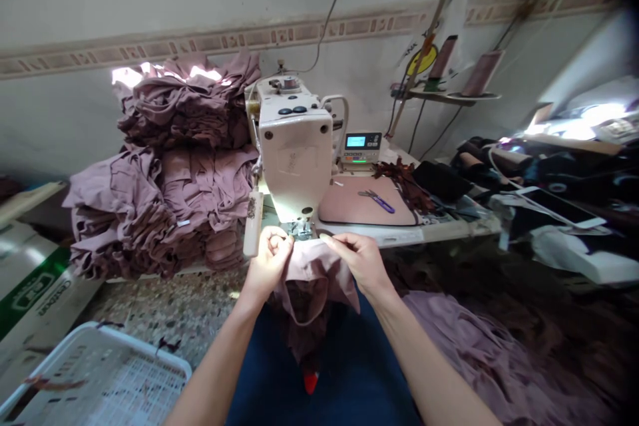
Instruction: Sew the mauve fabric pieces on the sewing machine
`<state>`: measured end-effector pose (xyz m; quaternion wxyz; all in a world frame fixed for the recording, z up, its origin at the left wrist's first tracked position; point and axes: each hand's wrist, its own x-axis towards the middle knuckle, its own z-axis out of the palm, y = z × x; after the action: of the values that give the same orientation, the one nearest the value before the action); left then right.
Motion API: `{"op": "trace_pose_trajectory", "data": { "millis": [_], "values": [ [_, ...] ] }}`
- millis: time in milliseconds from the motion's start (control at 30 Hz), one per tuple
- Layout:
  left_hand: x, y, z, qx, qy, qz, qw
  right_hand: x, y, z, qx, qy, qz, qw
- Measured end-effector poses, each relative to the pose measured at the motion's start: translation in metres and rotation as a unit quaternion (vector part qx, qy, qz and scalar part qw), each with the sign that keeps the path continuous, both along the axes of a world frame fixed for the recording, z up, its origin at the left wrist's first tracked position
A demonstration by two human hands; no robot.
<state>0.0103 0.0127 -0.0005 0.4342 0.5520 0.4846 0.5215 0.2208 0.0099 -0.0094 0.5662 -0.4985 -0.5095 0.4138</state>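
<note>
A mauve garment piece [312, 279] hangs from the front of a white sewing machine [294, 160] down over my lap. My left hand [269, 259] pinches its upper left edge, fingers closed, just left of the needle area [301, 228]. On the right, my right hand [357, 256] grips the cloth's upper edge with fingers curled. Both hands hold the fabric right at the presser foot.
A tall stack of mauve garments [174, 166] fills the table left of the machine. Purple snips [378, 200] lie on a mauve pad beside a control panel [362, 144]. A white plastic basket [94, 379] sits at lower left, more mauve cloth [489, 353] at right, a phone [562, 208] beyond.
</note>
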Motion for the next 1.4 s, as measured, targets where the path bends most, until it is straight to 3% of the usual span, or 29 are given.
{"op": "trace_pose_trajectory", "data": {
  "millis": [200,367,533,633,767,833,900,967,1000,1033,1100,1200,1267,1400],
  "values": [
    [0.009,0.015,0.001,0.013,-0.049,-0.016,0.999,0.003,0.013,0.002,0.016,-0.022,-0.016,1.0],
    [0.006,0.012,-0.005,-0.006,-0.054,-0.008,0.999,0.001,-0.011,-0.011,0.027,-0.028,-0.021,0.999],
    [-0.026,-0.006,0.0,0.042,0.128,0.026,0.991,0.023,-0.053,-0.05,-0.044,-0.039,0.066,0.996],
    [-0.058,-0.018,0.017,0.091,0.246,0.045,0.964,0.049,-0.065,-0.069,-0.096,-0.01,0.011,0.995],
    [-0.106,-0.029,0.05,0.172,0.339,0.181,0.907,0.074,-0.068,-0.078,-0.134,0.02,-0.037,0.99],
    [-0.133,-0.03,0.068,0.212,0.386,0.292,0.849,0.076,-0.068,-0.077,-0.145,-0.001,-0.02,0.989],
    [-0.161,-0.028,0.083,0.228,0.434,0.404,0.773,0.073,-0.07,-0.073,-0.143,-0.032,0.012,0.989],
    [-0.189,-0.024,0.095,0.212,0.471,0.483,0.707,0.068,-0.073,-0.067,-0.13,-0.057,0.044,0.989],
    [-0.2,-0.021,0.099,0.193,0.484,0.497,0.694,0.066,-0.075,-0.063,-0.125,-0.066,0.058,0.988],
    [-0.21,-0.019,0.103,0.168,0.491,0.495,0.697,0.065,-0.078,-0.058,-0.12,-0.074,0.066,0.988],
    [-0.223,-0.014,0.108,0.109,0.481,0.455,0.741,0.069,-0.085,-0.047,-0.11,-0.085,0.068,0.988],
    [-0.227,-0.009,0.114,0.079,0.426,0.416,0.8,0.093,-0.092,-0.033,-0.099,-0.099,0.005,0.99],
    [-0.223,-0.007,0.12,0.121,0.384,0.443,0.801,0.12,-0.092,-0.027,-0.107,-0.118,-0.053,0.986],
    [-0.199,-0.018,0.132,0.253,0.327,0.501,0.76,0.169,-0.08,-0.03,-0.142,-0.243,-0.121,0.952]
  ]
}}
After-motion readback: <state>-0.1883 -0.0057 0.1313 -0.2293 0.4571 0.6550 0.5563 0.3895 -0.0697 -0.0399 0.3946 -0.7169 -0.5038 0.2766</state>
